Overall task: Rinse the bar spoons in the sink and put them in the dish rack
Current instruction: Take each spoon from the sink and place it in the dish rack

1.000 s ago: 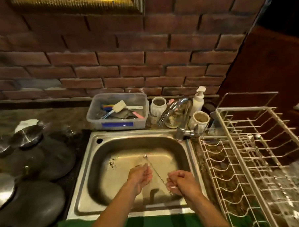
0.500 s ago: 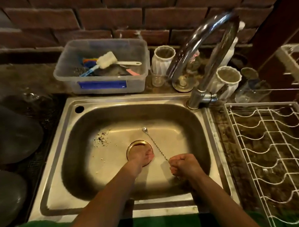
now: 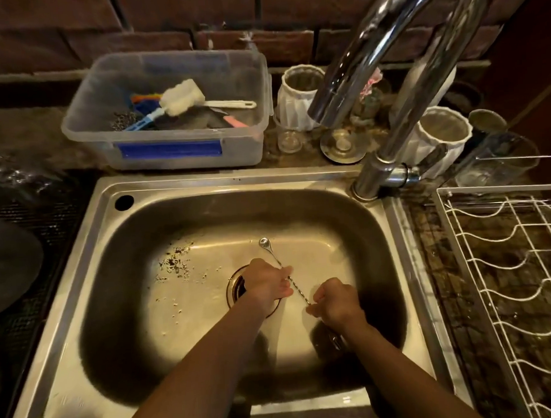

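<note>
Over the drain (image 3: 236, 288) of the sink (image 3: 89, 236) we hold one bar spoon (image 3: 295, 283) between both hands. Its long axis runs on a slant, from the small bowl at the far left down to the near right, so the bowl end points away from us and a little leftward, clear of the basin floor as far as we can judge. Our left hand (image 3: 268, 282) is closed around the twisted stem just below the bowl, and our right hand (image 3: 335, 302) is closed in a fist on the near end of the stem; each grip is shut tight on the spoon with no gap showing.

We judge the task to be at its rinsing step, and early. No water can be seen running from the tap (image 3: 384, 46) that arches over the far right of the basin, so whether the spoon is wet yet we cannot tell. Something metallic shows just under our right wrist; it may be another spoon, but it is too hidden to say.

Dark crumbs (image 3: 175, 263) lie on the basin floor to the left. On the counter to the right, the dish rack (image 3: 504, 262) shows no spoons in the part we see, so the racking is still to do.
</note>
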